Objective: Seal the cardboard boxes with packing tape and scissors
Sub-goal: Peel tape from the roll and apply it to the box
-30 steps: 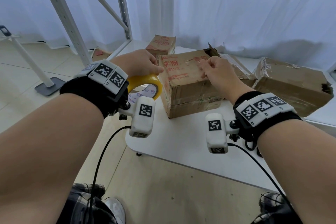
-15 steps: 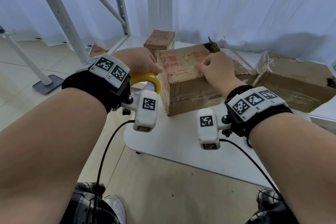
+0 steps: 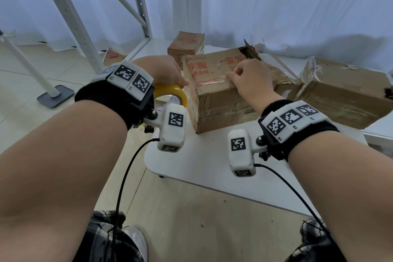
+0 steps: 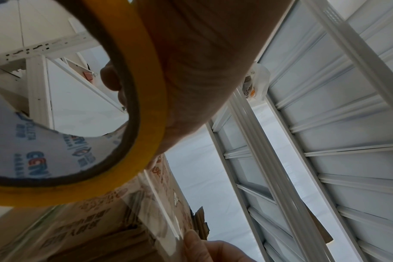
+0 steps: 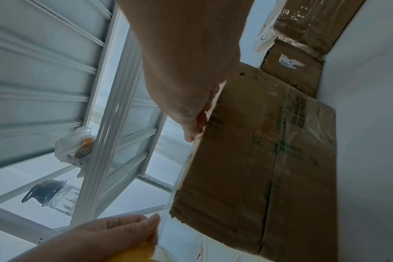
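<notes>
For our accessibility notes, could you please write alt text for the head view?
A left hand grips a yellow tape roll while the right hand pinches the clear tape strip on a printed cardboard box on a white table; more boxes sit behind.

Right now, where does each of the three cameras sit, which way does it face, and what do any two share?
Head: worn high, looking forward and down at the box on the table; both forearms, left hand, right hand.
Left wrist: under the left hand, looking up past the tape roll at shelving.
Right wrist: under the right hand, looking up along the box side.
Shared: all three show the clear tape strip across the box.
</notes>
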Motion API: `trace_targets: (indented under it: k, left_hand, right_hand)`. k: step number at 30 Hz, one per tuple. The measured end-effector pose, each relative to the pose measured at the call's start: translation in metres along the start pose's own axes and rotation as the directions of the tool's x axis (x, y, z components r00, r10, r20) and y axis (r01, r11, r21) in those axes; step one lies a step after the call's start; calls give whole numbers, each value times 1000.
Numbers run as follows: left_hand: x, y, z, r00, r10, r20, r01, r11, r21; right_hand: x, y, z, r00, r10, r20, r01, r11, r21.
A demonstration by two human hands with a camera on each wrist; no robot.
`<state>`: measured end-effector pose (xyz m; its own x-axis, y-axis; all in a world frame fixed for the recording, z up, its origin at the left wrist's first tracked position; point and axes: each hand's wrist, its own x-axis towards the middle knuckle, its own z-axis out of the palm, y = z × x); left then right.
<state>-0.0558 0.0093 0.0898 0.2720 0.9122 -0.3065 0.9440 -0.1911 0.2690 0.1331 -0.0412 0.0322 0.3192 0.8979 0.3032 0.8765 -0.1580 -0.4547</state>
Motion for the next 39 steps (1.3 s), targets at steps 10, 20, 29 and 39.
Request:
trace_targets:
  k: [10,20,29,39]
  left_hand:
    - [2,0,5,1000,2,13,-2,1000,11]
    - [5,-5,6,1000,24,18,-25,999,46]
    - [6,-11,10,999,37,27,-38,999,30]
    - [8,-19,25,994,98,47,-98,995,3]
  right_hand:
    - [-7,-1,3,1000,-22,-15,21,997,-72]
    - [-9,3,-8,961,-240,-134,237,971,-39]
    - [-25,-23,20,867,-193,460,311,930,-196]
    - [-23,-44,31,902,1,431,155,933,-325]
